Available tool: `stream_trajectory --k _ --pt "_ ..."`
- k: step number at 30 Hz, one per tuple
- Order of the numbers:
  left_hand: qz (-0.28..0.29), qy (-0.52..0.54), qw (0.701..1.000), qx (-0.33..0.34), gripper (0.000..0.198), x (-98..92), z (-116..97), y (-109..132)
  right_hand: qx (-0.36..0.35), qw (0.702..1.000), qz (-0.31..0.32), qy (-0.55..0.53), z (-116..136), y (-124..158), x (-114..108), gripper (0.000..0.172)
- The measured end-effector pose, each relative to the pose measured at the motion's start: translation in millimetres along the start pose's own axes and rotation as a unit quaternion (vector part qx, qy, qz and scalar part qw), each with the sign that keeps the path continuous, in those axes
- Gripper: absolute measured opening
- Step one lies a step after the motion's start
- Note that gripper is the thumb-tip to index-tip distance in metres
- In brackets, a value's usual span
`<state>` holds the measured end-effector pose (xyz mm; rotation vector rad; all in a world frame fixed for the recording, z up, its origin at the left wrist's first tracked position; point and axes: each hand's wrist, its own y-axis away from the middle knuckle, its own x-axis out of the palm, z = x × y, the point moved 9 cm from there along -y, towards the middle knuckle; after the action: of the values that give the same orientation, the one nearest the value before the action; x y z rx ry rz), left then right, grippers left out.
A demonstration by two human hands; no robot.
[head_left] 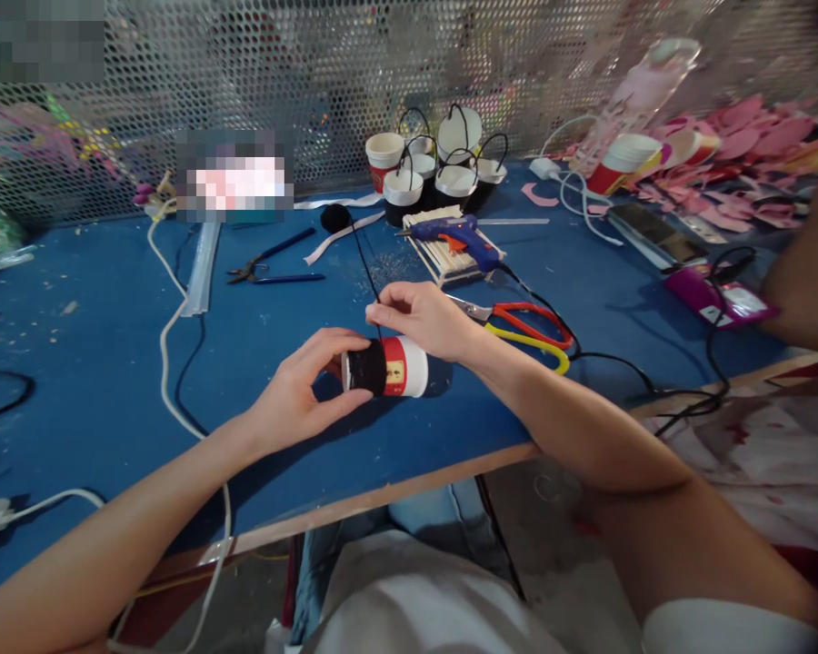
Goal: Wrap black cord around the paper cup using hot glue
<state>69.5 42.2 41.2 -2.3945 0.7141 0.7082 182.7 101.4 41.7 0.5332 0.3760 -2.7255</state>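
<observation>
A red and white paper cup (404, 368) lies on its side above the blue table, its left part wrapped in black cord. My left hand (317, 386) grips the wrapped end between thumb and fingers. Just above the cup, my right hand (413, 318) pinches the black cord (366, 259). From there the cord runs up and left to a black ball of cord (335, 218) on the table. Near my right wrist lie scissors (528, 329) with red and yellow handles.
A blue glue gun (453, 238) rests on a stack of white sticks (433, 263). Behind stand several cord-handled cups (455, 182). Pliers (269, 263) and clear sticks (203, 268) lie left, near a white cable (167, 363). Pink petal pieces (736, 163) and a phone (656, 234) are right.
</observation>
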Motion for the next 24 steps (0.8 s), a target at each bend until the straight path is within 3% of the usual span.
stream_trajectory --k 9,14,19,24 --pt "0.013 -0.015 1.000 -0.009 0.045 1.4 0.8 1.0 0.020 0.996 0.017 0.088 -5.9 0.2 5.8 0.026" --pt "-0.010 0.070 0.991 -0.109 0.048 0.4 19.6 4.2 0.025 0.993 0.022 0.115 0.2 2.4 6.1 0.027" --pt "0.029 0.160 0.964 -0.208 0.044 12.5 35.0 9.4 0.016 0.990 0.021 0.135 7.7 5.4 7.2 0.024" --pt "0.005 0.182 0.967 -0.178 0.041 11.3 32.6 7.6 -0.020 0.992 0.009 0.123 13.4 6.0 2.2 0.025"
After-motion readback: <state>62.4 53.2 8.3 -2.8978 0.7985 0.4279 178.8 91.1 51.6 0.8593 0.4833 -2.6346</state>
